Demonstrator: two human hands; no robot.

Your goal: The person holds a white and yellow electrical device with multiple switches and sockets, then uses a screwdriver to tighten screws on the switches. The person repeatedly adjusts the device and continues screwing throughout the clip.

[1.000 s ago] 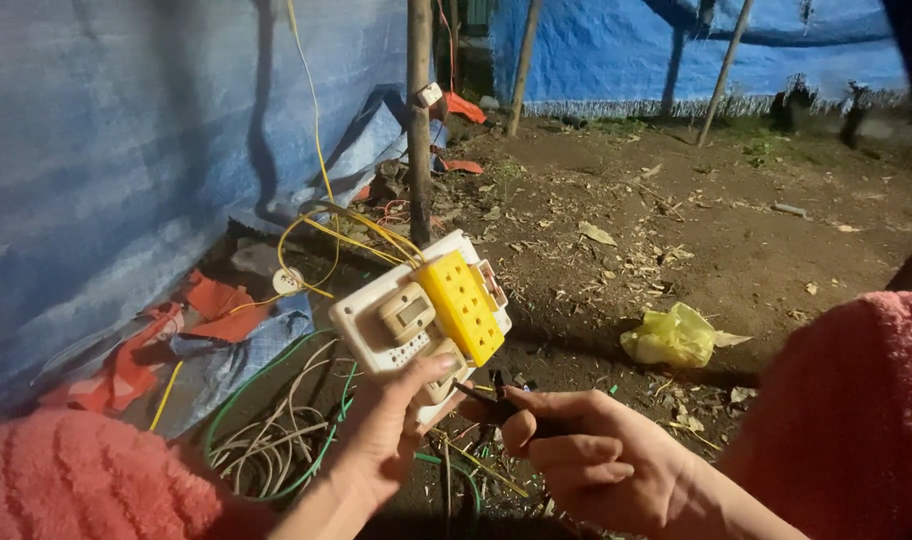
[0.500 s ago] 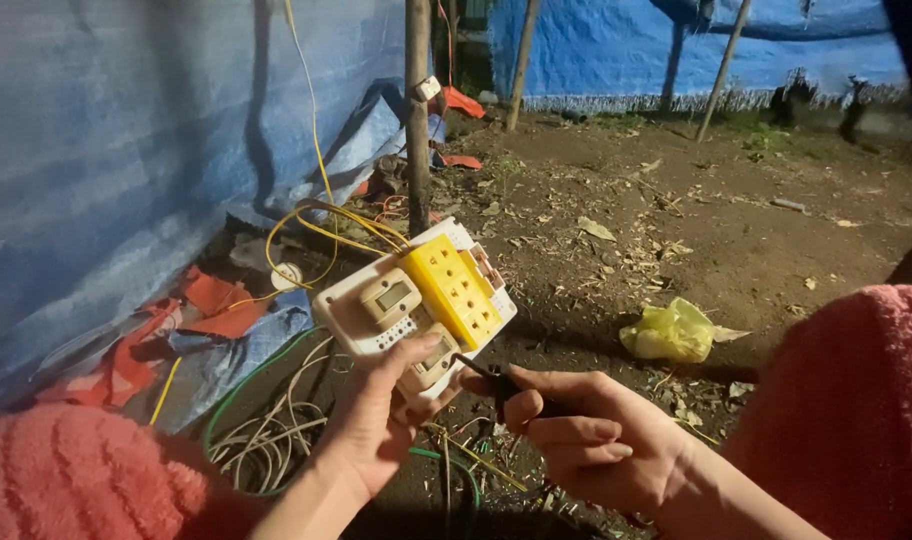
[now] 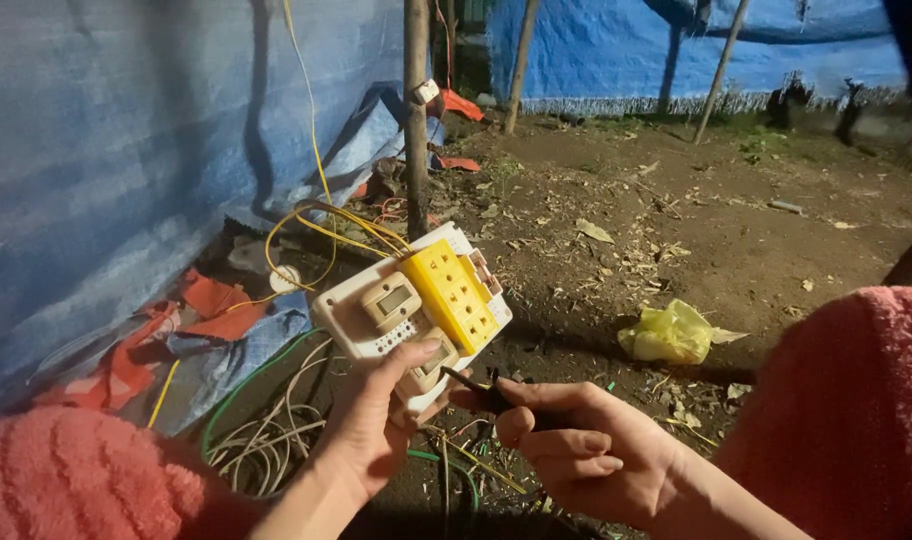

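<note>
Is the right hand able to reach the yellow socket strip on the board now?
Probably yes. The right hand is just below the yellow socket strip, which the left hand holds up with its face uncovered.

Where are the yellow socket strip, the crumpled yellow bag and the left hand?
yellow socket strip (image 3: 454, 295), head view, middle of its yellow face.
crumpled yellow bag (image 3: 668, 334), head view, centre of the bag on the dirt.
left hand (image 3: 373, 425), head view, back of the hand.
</note>
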